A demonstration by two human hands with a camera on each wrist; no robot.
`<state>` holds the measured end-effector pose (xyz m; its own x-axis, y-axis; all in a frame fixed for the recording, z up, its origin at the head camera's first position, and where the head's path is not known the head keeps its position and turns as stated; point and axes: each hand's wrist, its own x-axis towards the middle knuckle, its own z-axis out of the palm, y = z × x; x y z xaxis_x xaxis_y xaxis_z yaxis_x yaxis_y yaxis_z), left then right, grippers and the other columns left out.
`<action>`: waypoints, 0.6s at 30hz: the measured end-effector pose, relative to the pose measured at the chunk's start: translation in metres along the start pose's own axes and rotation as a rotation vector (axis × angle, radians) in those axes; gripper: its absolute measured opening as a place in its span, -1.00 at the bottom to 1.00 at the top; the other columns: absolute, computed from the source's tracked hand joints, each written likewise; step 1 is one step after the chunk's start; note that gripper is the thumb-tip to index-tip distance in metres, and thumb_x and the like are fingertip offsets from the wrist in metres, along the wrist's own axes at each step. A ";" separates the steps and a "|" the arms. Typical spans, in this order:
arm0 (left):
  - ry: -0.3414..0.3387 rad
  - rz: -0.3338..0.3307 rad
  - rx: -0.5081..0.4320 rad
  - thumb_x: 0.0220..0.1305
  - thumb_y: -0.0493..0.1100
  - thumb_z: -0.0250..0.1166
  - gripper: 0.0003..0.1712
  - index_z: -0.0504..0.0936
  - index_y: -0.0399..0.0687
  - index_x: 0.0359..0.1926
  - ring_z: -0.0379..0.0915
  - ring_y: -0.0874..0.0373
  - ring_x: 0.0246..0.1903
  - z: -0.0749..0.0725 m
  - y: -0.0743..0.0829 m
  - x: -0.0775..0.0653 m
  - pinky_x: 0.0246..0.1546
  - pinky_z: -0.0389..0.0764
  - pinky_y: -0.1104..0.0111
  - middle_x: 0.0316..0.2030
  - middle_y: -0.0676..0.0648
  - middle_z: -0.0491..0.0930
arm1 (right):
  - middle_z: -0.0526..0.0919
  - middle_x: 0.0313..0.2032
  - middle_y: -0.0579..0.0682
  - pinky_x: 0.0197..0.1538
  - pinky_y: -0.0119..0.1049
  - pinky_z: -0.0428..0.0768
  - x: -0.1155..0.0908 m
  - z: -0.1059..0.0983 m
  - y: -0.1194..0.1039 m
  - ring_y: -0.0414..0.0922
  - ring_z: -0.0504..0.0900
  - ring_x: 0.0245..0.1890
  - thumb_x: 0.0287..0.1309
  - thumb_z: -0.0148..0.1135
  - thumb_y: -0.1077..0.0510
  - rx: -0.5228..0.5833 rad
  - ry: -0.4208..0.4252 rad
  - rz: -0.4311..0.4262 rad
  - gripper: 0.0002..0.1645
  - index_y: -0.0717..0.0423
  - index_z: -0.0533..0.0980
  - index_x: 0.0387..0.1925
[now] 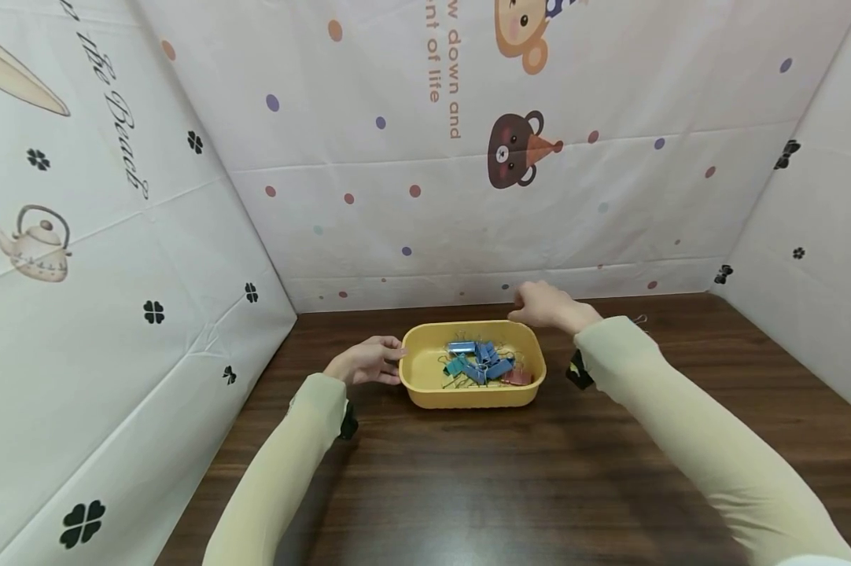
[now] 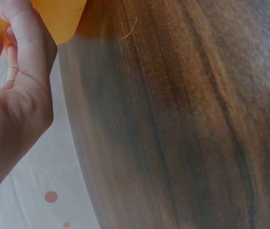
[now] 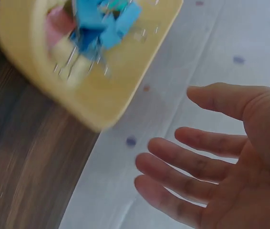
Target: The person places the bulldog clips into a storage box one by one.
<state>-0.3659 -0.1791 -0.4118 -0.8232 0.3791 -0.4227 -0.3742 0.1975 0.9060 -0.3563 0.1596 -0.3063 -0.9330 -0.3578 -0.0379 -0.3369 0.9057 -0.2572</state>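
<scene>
A yellow plastic bin (image 1: 478, 399) stands on the table near the back wall. Inside lie several binder clips (image 1: 484, 360), mostly blue, with teal and red ones among them. At the bin's left end, my left hand (image 1: 373, 362) pinches the rim between thumb and fingers, also visible in the left wrist view. My right hand (image 1: 549, 306) hovers by the bin's back right corner. In the right wrist view its fingers (image 3: 182, 162) are spread and relaxed, apart from the bin, with nothing in them.
Partly hidden behind the right sleeve, a binder clip's wire handles (image 1: 640, 319) show on the dark wooden table (image 1: 454, 487). White printed sheets (image 1: 397, 157) form walls at the back, left and right.
</scene>
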 end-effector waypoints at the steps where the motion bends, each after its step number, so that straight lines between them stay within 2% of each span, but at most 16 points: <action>1: -0.001 0.001 0.004 0.45 -0.19 0.08 -0.92 0.36 -0.08 -0.15 0.51 0.08 -0.44 0.000 0.000 0.000 -0.37 0.66 0.31 -0.26 -0.08 0.41 | 0.46 -0.53 0.00 -0.50 -0.31 0.29 -0.002 -0.002 0.007 -0.14 0.34 -0.57 0.21 0.21 0.02 0.001 0.018 0.009 -0.71 0.20 0.49 -0.33; 5: -0.003 -0.002 0.015 0.45 -0.18 0.07 -0.92 0.35 -0.08 -0.14 0.52 0.08 -0.44 0.001 0.001 -0.001 -0.36 0.66 0.31 -0.26 -0.08 0.41 | 0.61 -0.33 0.14 -0.40 -0.18 0.45 -0.011 -0.010 0.036 -0.02 0.52 -0.42 0.24 0.17 -0.03 0.024 0.061 0.073 -0.61 0.25 0.53 -0.16; 11: 0.003 -0.005 0.015 0.45 -0.19 0.07 -0.91 0.35 -0.08 -0.13 0.52 0.08 -0.45 0.001 0.002 -0.002 -0.36 0.67 0.31 -0.28 -0.08 0.42 | 0.54 -0.04 0.41 -0.19 0.17 0.53 -0.028 -0.012 0.078 0.27 0.58 -0.14 0.29 0.10 -0.07 0.026 0.077 0.170 -0.40 0.41 0.41 0.06; 13: 0.002 -0.008 0.014 0.45 -0.19 0.07 -0.91 0.35 -0.09 -0.12 0.52 0.09 -0.45 0.001 0.002 -0.002 -0.36 0.67 0.31 -0.28 -0.09 0.43 | 0.50 0.02 0.45 -0.19 0.15 0.55 -0.034 -0.010 0.090 0.29 0.57 -0.10 0.30 0.08 -0.07 0.022 0.067 0.198 -0.35 0.45 0.36 0.12; 18: -0.006 0.000 0.020 0.45 -0.19 0.07 -0.89 0.35 -0.11 -0.10 0.51 0.09 -0.45 0.002 0.002 -0.003 -0.36 0.66 0.32 -0.28 -0.09 0.44 | 0.49 0.00 0.48 -0.39 -0.04 0.52 -0.046 -0.004 0.117 0.25 0.58 -0.18 0.30 0.08 -0.09 0.008 0.058 0.247 -0.30 0.49 0.32 0.13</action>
<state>-0.3633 -0.1780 -0.4084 -0.8205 0.3845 -0.4231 -0.3656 0.2160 0.9054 -0.3535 0.2828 -0.3304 -0.9928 -0.1115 -0.0448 -0.0966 0.9622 -0.2545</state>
